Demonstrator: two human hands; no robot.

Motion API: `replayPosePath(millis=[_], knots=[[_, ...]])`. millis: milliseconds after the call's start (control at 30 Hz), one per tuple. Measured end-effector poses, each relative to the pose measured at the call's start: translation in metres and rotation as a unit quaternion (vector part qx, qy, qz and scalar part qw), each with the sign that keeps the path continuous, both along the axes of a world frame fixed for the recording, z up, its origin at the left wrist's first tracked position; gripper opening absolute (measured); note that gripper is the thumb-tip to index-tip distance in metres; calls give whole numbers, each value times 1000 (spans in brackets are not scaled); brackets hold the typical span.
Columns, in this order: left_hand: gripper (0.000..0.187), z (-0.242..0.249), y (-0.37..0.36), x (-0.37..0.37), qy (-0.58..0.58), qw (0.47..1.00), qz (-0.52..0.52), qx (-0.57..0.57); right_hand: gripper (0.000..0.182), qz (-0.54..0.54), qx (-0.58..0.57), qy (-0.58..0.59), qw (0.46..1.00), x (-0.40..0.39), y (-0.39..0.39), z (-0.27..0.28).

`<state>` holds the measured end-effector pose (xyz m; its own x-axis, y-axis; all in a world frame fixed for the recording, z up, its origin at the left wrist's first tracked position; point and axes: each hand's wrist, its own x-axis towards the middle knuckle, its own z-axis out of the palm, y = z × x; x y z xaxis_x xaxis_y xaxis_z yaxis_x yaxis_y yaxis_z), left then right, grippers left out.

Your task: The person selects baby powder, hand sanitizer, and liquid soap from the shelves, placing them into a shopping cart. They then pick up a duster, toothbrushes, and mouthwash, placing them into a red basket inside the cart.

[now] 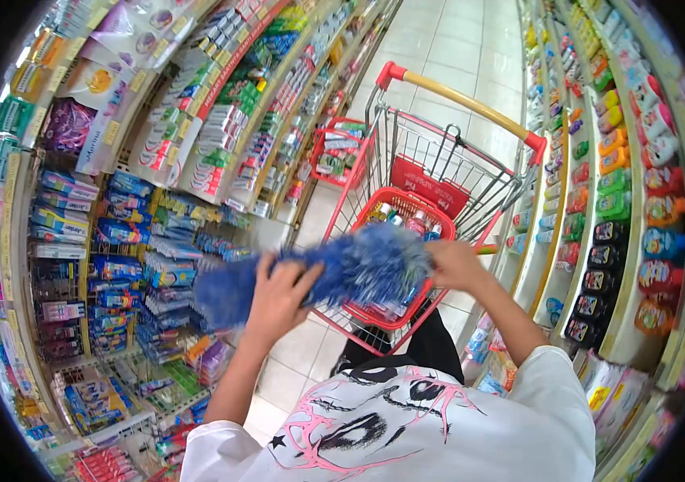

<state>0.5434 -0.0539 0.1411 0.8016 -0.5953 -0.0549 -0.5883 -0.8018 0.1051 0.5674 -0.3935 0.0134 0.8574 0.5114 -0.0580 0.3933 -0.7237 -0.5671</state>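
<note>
A blue, fluffy duster (pixel 391 261) stretches sideways in front of me, blurred in places by motion. My right hand (pixel 456 265) is closed at its right end, where a short green piece that looks like its handle (pixel 487 250) sticks out past the fist. Around the middle of the blue fibres my left hand (pixel 282 293) has its fingers curled over the duster. Beneath it is a red basket (pixel 391 324) holding several bottles, partly covered by the fibres. The basket sits in a shopping cart (pixel 375 120) with a yellow handle.
Shelves of toothbrush packs (pixel 122 241) and boxed goods line the left side. On the right, shelves carry rows of colourful bottles and pouches (pixel 611 193). A second red basket (pixel 338 153) with goods is beside the cart's left. The tiled floor (pixel 471 48) runs along the aisle.
</note>
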Motion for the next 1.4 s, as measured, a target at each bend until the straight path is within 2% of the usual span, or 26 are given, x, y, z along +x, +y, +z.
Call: replayPosePath(millis=[33,100,133,200,267,333,367,400,433,500,533,567,633,667,700,767,833,900,967,1000,1033,1100,1233,1300,1367,1400], knots=[[68,17,-9,7,-110,993,23,-48,29,-114,7,4,994,-4,-8,16],[63,15,-13,15,-223,962,54,-148,23,-261,7,-180,948,-6,-45,34],[63,1,-13,13,-229,959,53,-156,19,-322,37,-215,921,-1,-70,38],[57,-60,-13,17,-26,936,90,-339,24,-387,-67,-304,868,19,-116,56],[57,-157,-1,-9,73,956,99,-265,28,-368,-76,-302,876,53,-158,61],[63,-245,15,-64,70,986,93,-121,32,-355,-87,-291,884,67,-177,53],[68,-283,23,-94,134,980,136,-66,34,-298,-106,-273,909,76,-181,44],[63,-284,21,-119,211,964,159,34,35,-237,-124,-252,930,85,-183,35],[63,-288,19,-125,215,961,170,34,35,-226,-120,-249,934,91,-183,23],[58,-291,17,-147,141,971,193,28,37,-260,-219,-208,917,90,-179,-6],[58,-293,17,-144,173,964,186,78,40,-273,-228,-203,912,90,-181,-16],[59,-287,15,-145,179,961,193,79,40,-250,-231,-189,921,84,-177,-18],[55,-292,16,-158,159,966,200,36,45,-280,-223,-244,901,74,-169,-12],[52,-288,11,-163,161,963,216,32,54,-274,-245,-289,884,71,-170,-15],[50,-290,8,-171,145,964,224,14,54,-260,-250,-280,890,61,-161,-3],[46,-292,2,-188,134,959,248,-8,72,-335,-95,-329,878,38,-139,19],[44,-287,-5,-205,156,950,269,-27,88,-461,-70,-343,815,1,-129,-27],[43,-277,-8,-223,171,941,290,-43,80,-539,54,-253,801,-45,-93,-90],[41,-272,-10,-242,147,947,267,-99,82,-444,-45,-21,895,-84,-62,-175],[39,-276,-8,-253,135,948,261,-119,84,-469,178,84,861,-93,-28,-166],[39,-277,-8,-267,142,945,269,-121,89,-468,387,187,772,-99,0,-151],[38,-283,-10,-282,95,943,289,-138,87,-435,360,187,804,-109,-4,-164],[40,-288,10,-302,117,929,319,-146,93,-319,306,235,865,-113,-11,-194],[38,-288,19,-310,117,924,332,-149,91,-297,283,236,881,-104,3,-188],[38,-289,33,-316,115,923,322,-173,96,-279,205,247,905,-92,19,-180],[38,-291,44,-319,103,929,299,-191,101,-282,211,268,897,-87,33,-169]])
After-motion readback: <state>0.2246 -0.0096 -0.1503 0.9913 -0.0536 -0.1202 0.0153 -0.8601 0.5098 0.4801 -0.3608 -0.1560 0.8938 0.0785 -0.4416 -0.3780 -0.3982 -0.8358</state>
